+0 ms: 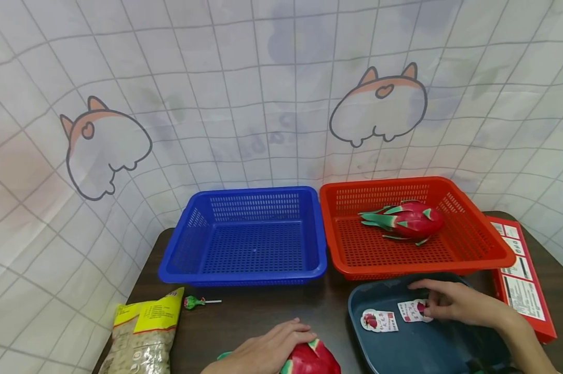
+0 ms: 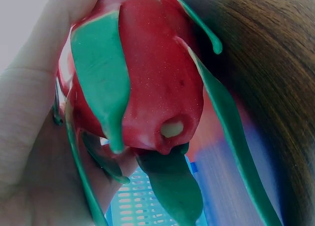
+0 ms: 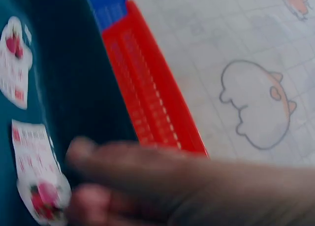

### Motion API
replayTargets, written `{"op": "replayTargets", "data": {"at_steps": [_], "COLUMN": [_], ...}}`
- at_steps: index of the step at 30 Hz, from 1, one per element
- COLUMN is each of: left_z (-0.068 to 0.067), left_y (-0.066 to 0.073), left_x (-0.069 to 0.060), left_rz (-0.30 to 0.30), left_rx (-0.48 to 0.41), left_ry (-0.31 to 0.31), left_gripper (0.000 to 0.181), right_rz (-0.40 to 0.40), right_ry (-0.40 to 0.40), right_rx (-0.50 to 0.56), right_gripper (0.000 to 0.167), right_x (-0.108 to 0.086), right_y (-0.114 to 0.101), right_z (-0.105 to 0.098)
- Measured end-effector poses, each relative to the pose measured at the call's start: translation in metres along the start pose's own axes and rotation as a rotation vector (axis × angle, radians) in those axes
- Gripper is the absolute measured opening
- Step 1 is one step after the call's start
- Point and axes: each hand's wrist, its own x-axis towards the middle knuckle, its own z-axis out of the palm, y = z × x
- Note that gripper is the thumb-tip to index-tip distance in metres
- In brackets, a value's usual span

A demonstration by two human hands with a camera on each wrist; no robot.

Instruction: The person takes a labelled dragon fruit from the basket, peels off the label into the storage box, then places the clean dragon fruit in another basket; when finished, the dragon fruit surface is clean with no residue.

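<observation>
My left hand (image 1: 267, 349) grips a red dragon fruit (image 1: 311, 358) with green leaf-like scales near the table's front edge. In the left wrist view, the thumb and palm lie against the fruit (image 2: 152, 73), and a small hole with a pale centre shows at its end. Inside a dark blue tray (image 1: 403, 348), my right hand (image 1: 459, 304) pinches the picture end of a white fruit label (image 1: 409, 310). A second label (image 1: 379, 321) lies beside it. The right wrist view shows fingertips at the label's edge (image 3: 37, 162), though the fingers are blurred.
Behind are a blue basket (image 1: 255, 283) and a red basket (image 1: 351, 254) holding another dragon fruit (image 1: 417, 221). A red-and-white box (image 1: 520, 280) stands right. To the left lie a lollipop (image 1: 195, 302) and a yellow-topped bag (image 1: 146, 332). A patterned cloth (image 1: 239, 104) hangs behind.
</observation>
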Motion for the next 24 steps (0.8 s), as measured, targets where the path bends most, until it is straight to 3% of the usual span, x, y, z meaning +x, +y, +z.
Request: {"op": "replayTargets", "data": {"at_steps": [6, 11, 14, 18, 24], "left_z": [0.000, 0.000, 0.000, -0.001, 0.000], "left_y": [0.001, 0.000, 0.000, 0.000, 0.001], "left_x": [0.000, 0.000, 0.000, 0.001, 0.002], "left_rz": [-0.002, -0.006, 0.000, 0.001, -0.016], "left_rx": [-0.003, -0.008, -0.006, 0.001, 0.001], "left_ry": [-0.001, -0.002, 0.000, -0.001, -0.004], "left_gripper": [0.078, 0.078, 0.078, 0.077, 0.076], "right_rz": [-0.111, -0.124, -0.089, -0.012, 0.075], "right_ry": [0.082, 0.295, 0.470, 0.642, 0.771], "right_rx": [0.119, 0.109, 0.063, -0.029, -0.099], "right_gripper": [0.035, 0.033, 0.034, 0.041, 0.053], "right_x": [-0.011, -0.021, -0.028, -0.034, -0.042], "right_y": [-0.009, -0.020, -0.024, -0.020, -0.011], "right_z": [-0.012, -0.020, -0.024, -0.030, -0.038]}}
